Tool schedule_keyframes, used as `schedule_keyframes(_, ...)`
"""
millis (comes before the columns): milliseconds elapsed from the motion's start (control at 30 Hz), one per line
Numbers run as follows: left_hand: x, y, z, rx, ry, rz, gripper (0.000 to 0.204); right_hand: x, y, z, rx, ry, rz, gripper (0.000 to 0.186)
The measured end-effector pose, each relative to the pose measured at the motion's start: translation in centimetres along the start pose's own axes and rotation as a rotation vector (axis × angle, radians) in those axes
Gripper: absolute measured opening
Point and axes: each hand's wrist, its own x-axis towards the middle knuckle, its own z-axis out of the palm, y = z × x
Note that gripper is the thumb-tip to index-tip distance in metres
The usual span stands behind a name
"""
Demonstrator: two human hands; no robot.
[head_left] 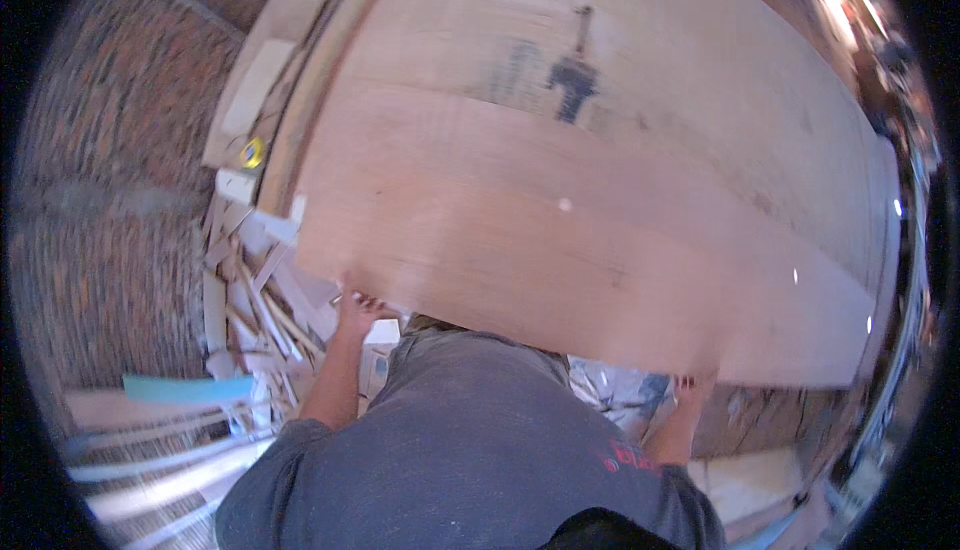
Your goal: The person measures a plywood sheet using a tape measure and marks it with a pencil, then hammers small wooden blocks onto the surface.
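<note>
A wide reddish-brown plywood sheet [480,240] stretches across the front of me, its near edge close to my body. My left hand [362,310] is closed on the near edge at its left end. Farther right, my right hand [692,385] grips the same edge, with fingertips showing below it. Both thumbs are hard to make out against the wood. Beyond the sheet lies a paler board surface [700,50]. On that surface is a dark shape with a narrow brown end [574,85], too blurred to name.
A yellow tape measure [253,152] rests at the left on a wooden ledge. Below it, wood offcuts [265,300] are heaped against a brick wall [110,280]. Long pale strips [170,475] and a teal piece [188,388] lie at the lower left. Cluttered material lines the right side.
</note>
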Motion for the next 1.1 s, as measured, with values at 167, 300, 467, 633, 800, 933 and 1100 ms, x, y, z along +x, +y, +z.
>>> schedule_keyframes(167, -4.2, -4.3, 6.6, 0.163, -0.199, 0.095, 0.065, 6.2, -2.6, -2.6, -0.193, -0.212, -0.062, 0.059)
schedule_keyframes(300, -6.5, -4.4, 8.2, 0.225, -0.059, 0.143, 0.062, 9.7, -4.6, -3.5, -0.322, -0.399, -0.025, 0.057)
schedule_keyframes(467, -4.7, -3.1, 9.6, 0.239, -0.058, 0.240, 0.055, 8.2, -3.9, -2.4, -0.278, -0.373, -0.049, 0.069)
schedule_keyframes(633, -5.1, -0.9, 12.6, 0.198, -0.016, 0.217, 0.057, 7.1, -2.9, -0.6, -0.251, -0.483, -0.117, 0.063)
schedule_keyframes(800, -6.8, 0.8, 14.2, 0.229, 0.006, 0.222, 0.055, 5.9, -2.4, 0.9, -0.273, -0.432, -0.089, 0.064)
schedule_keyframes(933, -5.1, 0.9, 13.8, 0.220, -0.029, 0.243, 0.053, 5.0, -2.2, 2.0, -0.284, -0.421, -0.083, 0.064)
schedule_keyframes(1100, -4.1, 0.8, 14.5, 0.177, -0.070, 0.324, 0.052, 4.1, -1.9, 3.3, -0.302, -0.402, -0.086, 0.065)
